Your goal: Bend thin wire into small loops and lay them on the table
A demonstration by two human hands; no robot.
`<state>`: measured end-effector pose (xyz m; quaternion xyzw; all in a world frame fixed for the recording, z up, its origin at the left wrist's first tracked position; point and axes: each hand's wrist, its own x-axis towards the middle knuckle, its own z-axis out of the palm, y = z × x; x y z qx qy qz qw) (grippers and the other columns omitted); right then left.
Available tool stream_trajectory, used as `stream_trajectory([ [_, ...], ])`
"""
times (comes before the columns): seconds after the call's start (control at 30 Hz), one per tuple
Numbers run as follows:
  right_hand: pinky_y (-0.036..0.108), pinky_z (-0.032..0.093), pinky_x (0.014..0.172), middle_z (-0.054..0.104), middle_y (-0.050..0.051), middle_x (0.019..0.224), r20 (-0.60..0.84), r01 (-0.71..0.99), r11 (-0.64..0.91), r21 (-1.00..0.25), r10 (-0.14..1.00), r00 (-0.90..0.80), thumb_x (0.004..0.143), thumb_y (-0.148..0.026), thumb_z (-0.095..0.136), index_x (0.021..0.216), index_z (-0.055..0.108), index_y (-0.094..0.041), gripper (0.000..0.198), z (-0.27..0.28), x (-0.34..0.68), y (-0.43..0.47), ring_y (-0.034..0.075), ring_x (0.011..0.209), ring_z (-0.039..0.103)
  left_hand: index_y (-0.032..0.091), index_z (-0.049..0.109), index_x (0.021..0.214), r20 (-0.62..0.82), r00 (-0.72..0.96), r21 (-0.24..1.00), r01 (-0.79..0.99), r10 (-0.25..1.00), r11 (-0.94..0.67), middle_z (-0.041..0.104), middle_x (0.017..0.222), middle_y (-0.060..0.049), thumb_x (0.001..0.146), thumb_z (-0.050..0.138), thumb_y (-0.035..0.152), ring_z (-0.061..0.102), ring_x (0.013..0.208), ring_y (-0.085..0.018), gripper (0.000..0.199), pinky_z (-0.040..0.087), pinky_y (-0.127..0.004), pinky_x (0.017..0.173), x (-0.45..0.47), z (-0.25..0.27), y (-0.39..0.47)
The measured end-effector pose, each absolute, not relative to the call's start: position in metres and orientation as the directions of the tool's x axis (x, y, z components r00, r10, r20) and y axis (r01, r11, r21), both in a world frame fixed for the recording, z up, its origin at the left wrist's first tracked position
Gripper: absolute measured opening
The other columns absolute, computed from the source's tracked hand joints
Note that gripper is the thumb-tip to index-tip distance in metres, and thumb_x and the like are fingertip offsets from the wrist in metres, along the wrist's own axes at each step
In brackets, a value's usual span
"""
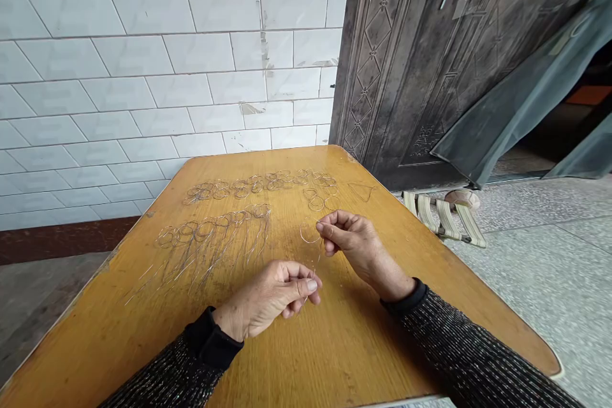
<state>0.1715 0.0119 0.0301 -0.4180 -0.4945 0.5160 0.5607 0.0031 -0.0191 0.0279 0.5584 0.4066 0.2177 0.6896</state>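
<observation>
Speckled sleeves (461, 331) end in pinching grips: left hand (280, 293) and, just beyond, right hand (351, 242) apparently share one thin looped wire (307, 241); light tension should keep it round.

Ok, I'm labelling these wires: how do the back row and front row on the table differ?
The front row has long, straight tails trailing toward the near side; the back row shows mostly round loops. The back row reaches farther right; the front row stops sooner. Both are thin, looped and lying on the table.
</observation>
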Motion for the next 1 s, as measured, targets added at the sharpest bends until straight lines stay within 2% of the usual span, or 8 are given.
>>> stream_trajectory([
  [0.2,0.019,0.037,0.039,0.049,-0.006,0.040,0.119,-0.132,0.124,-0.983,0.992,0.045,0.061,-0.032,0.068,0.060,0.053,-0.015,0.023,0.036,0.182,0.016,0.005,0.035,0.042,0.014,0.057,0.084,-0.347,0.658,0.930,0.148,0.668,0.337,0.059,0.071,0.000,0.069,0.064,0.031,0.038,0.048,-0.003,0.024,0.021,-0.018,0.043,-0.001,0.030,-0.020],
  [0.4,0.020,0.037,0.039,0.048,-0.006,0.039,0.115,-0.126,0.119,-0.985,0.993,0.039,0.061,-0.033,0.067,0.058,0.052,-0.016,0.023,0.036,0.182,0.016,0.005,0.035,0.042,0.014,0.059,0.076,-0.352,0.587,0.932,0.147,0.729,0.333,0.059,0.063,0.001,0.064,0.068,0.027,0.042,0.048,-0.004,0.020,0.027,-0.018,0.045,0.003,0.027,-0.022],
  [0.57,0.021,0.036,0.038,0.048,-0.006,0.040,0.107,-0.120,0.112,-0.986,0.993,0.049,0.059,-0.033,0.068,0.057,0.052,-0.016,0.023,0.036,0.182,0.016,0.006,0.034,0.041,0.013,0.060,0.074,-0.349,0.597,0.933,0.148,0.722,0.328,0.060,0.063,0.000,0.063,0.069,0.030,0.046,0.047,-0.005,0.022,0.032,-0.019,0.044,0.003,0.024,-0.024],
  [0.87,0.020,0.037,0.037,0.048,-0.006,0.040,0.100,-0.114,0.106,-0.988,0.994,0.052,0.059,-0.032,0.067,0.057,0.052,-0.016,0.022,0.031,0.182,0.017,0.005,0.034,0.041,0.013,0.056,0.067,-0.296,0.571,0.952,0.244,0.766,0.186,0.056,0.055,0.002,0.069,0.062,0.037,0.044,0.041,-0.005,0.024,0.034,-0.018,0.039,0.003,0.029,-0.027],
  [1.0,0.020,0.037,0.037,0.048,-0.006,0.039,0.113,-0.103,0.122,-0.987,0.990,0.090,0.058,-0.033,0.068,0.057,0.052,-0.016,0.023,0.029,0.185,0.021,0.005,0.034,0.041,0.013,0.057,0.076,-0.257,0.570,0.961,0.234,0.780,0.145,0.056,0.059,0.002,0.071,0.059,0.036,0.046,0.044,-0.005,0.023,0.036,-0.018,0.042,0.002,0.026,-0.026],
])
